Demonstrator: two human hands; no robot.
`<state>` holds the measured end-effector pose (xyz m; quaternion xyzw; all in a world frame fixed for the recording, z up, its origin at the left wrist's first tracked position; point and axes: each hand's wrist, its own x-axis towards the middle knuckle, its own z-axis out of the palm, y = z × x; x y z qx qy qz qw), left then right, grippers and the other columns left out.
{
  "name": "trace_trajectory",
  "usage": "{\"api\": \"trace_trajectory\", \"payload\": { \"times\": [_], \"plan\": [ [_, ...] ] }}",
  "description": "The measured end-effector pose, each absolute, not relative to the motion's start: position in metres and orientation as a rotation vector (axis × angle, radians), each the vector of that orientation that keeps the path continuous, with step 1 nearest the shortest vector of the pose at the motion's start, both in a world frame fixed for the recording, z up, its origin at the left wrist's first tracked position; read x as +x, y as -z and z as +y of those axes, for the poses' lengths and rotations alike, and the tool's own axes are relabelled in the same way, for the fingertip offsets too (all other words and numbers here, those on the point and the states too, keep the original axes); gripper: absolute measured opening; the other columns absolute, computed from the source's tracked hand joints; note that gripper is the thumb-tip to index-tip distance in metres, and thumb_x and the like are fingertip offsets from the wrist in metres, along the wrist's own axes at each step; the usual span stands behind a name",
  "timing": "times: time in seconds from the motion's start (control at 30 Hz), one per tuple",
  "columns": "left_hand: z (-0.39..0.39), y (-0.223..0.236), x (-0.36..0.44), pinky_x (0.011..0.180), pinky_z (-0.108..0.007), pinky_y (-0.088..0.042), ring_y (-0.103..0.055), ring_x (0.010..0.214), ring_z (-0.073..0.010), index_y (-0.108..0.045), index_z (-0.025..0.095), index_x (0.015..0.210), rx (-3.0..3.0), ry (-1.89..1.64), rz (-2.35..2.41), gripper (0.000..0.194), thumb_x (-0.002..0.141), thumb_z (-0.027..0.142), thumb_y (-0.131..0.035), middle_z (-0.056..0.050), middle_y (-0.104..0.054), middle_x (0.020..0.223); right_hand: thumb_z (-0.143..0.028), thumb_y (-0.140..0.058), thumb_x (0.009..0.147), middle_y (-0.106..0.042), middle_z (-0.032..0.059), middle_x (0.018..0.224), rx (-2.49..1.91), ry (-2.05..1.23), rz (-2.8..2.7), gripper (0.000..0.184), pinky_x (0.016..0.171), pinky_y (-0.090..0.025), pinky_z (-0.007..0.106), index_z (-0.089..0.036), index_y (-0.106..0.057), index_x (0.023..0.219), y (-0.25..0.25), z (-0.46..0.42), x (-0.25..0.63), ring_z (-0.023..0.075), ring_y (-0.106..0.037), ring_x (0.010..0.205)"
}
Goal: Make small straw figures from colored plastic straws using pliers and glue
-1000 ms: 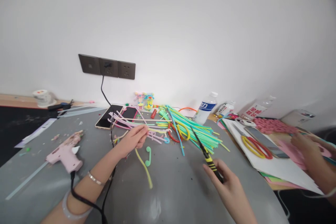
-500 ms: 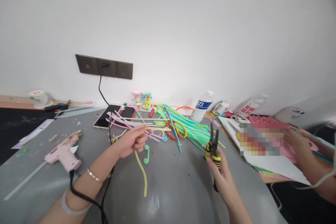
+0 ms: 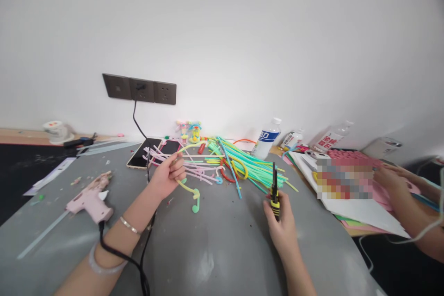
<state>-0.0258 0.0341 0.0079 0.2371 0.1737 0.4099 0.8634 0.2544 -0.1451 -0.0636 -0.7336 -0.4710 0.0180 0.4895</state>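
A yellow-green pipe cleaner (image 3: pixel 187 188) is held above the grey surface (image 3: pixel 215 249), pinched between the closed fingers of the left hand (image 3: pixel 169 173); one end is arched up toward the small figures (image 3: pixel 194 133), the other hangs by a green curled piece (image 3: pixel 196 205). Black-and-yellow pliers (image 3: pixel 275 201) are gripped upright in the right hand (image 3: pixel 282 217), its fingers wrapped around the handles. Between the hands and the wall, a bundle of green and yellow pipe cleaners (image 3: pixel 260 173) is spread beside a bottle (image 3: pixel 266 138)

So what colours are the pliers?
The pliers are black and yellow, clearest in the head view.
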Motion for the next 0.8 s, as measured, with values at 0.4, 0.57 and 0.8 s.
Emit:
{"api": "trace_trajectory", "payload": {
  "times": [0.4,0.57,0.8],
  "plan": [
    [0.035,-0.006,-0.026,0.038,-0.018,-0.024,-0.024,0.031,-0.0028,-0.061,0.011,0.080,0.465,-0.961,0.353,0.030,0.099,0.017,-0.038,0.009,-0.028,0.045,-0.047,-0.057,0.083,-0.059,0.0120,0.115,-1.844,0.127,-1.327,0.050,0.089,-0.045,0.045,-0.022,-0.048,0.126,0.068,-0.144,0.248,0.0305,-0.056,0.105],
    [0.034,-0.005,-0.025,0.040,-0.017,-0.028,-0.028,0.034,-0.0034,-0.062,0.012,0.087,0.512,-0.957,0.341,0.021,0.094,0.013,-0.042,0.008,-0.033,0.048,-0.048,-0.065,0.078,-0.061,0.0105,0.111,-1.879,0.164,-1.423,0.053,0.089,-0.044,0.046,-0.023,-0.052,0.123,0.064,-0.137,0.246,0.0309,-0.056,0.103],
    [0.033,-0.008,-0.022,0.041,-0.017,-0.033,-0.037,0.040,-0.0060,-0.059,0.013,0.088,0.583,-0.959,0.456,0.011,0.086,0.009,-0.049,0.006,-0.040,0.053,-0.044,-0.065,0.078,-0.061,0.0077,0.105,-1.974,0.253,-1.568,0.051,0.091,-0.042,0.047,-0.026,-0.055,0.124,0.064,-0.130,0.243,0.0296,-0.056,0.101]
  ]
}}
